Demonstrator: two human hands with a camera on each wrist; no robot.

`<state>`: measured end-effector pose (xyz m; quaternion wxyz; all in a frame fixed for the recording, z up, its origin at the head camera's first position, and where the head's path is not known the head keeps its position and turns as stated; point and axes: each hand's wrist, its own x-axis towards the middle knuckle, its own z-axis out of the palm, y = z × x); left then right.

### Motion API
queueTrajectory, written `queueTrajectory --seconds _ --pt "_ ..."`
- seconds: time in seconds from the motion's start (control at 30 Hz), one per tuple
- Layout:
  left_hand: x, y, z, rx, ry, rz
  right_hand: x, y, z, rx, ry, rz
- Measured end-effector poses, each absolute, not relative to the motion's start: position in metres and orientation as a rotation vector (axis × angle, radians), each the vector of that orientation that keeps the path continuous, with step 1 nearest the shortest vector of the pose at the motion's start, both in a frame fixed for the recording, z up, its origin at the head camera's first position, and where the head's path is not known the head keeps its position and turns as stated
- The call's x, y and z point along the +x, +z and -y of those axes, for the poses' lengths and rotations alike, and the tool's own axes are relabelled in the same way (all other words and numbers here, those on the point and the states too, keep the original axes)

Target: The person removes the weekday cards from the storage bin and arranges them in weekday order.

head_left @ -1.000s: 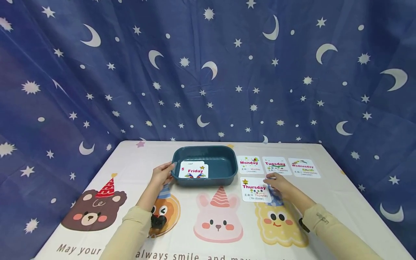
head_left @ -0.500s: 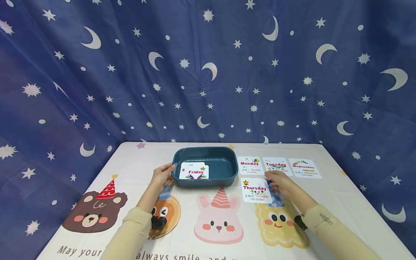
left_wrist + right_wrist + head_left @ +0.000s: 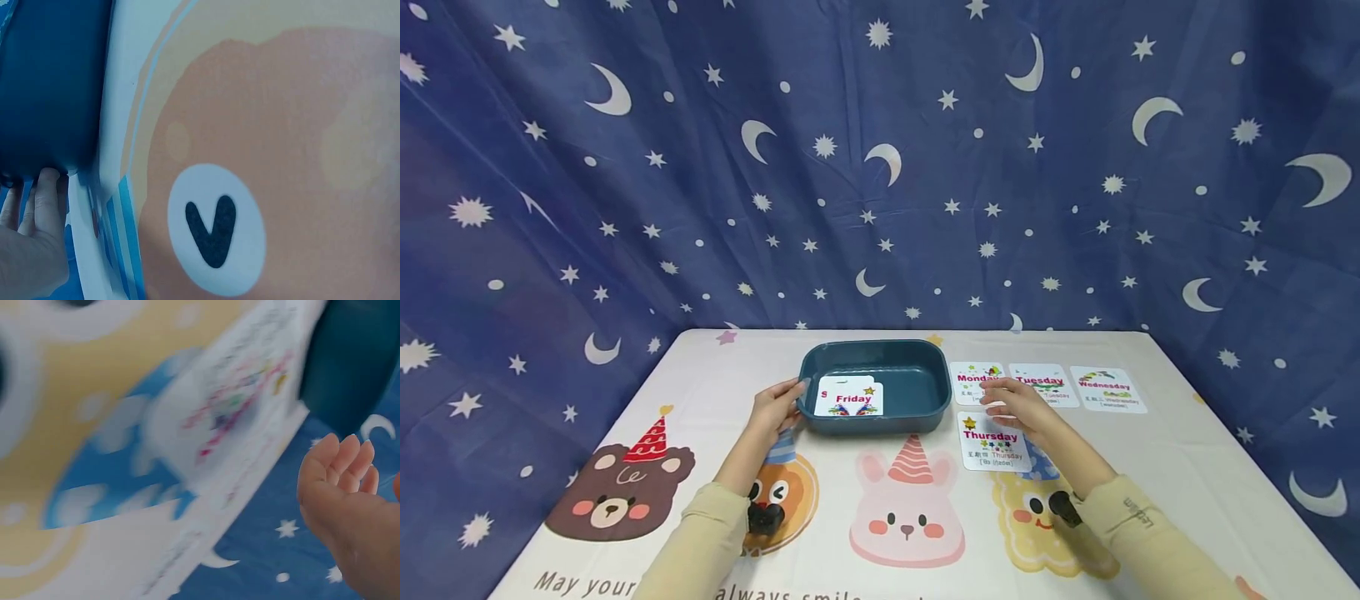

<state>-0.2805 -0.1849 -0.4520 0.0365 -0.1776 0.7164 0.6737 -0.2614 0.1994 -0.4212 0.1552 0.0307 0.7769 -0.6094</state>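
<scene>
In the head view my left hand [image 3: 775, 410] holds the left end of a dark blue plastic basin [image 3: 880, 423], its fingers at the end wall. Inside the basin lies a Friday card [image 3: 854, 400], partly covering another card [image 3: 824, 385] whose word is hidden but for an "S". My right hand [image 3: 1022, 406], fingers loosely bent and holding nothing, hovers over the cards to the right of the basin. Below it is the Thursday card [image 3: 992, 450]. The Monday card [image 3: 968, 385] and Tuesday card [image 3: 1051, 392] are partly behind the hand. The Wednesday card [image 3: 1108, 390] lies rightmost.
A white tablecloth [image 3: 700, 467] printed with cartoon animals and lettering covers the table. A dark blue curtain [image 3: 880, 208] with moons and stars hangs along the back and sides.
My right hand has left the right side of the Thursday card and moved leftward, over the cards toward the basin. The left hand, basin and cards stay in place.
</scene>
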Motion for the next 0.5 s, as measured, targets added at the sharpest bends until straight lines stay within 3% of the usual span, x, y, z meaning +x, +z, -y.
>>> queueTrajectory --seconds 0.5 --pt "-0.282 -0.46 0.189 -0.484 2.133 -2.204 -0.267 -0.398 -0.15 -0.091 -1.765 -2.102"
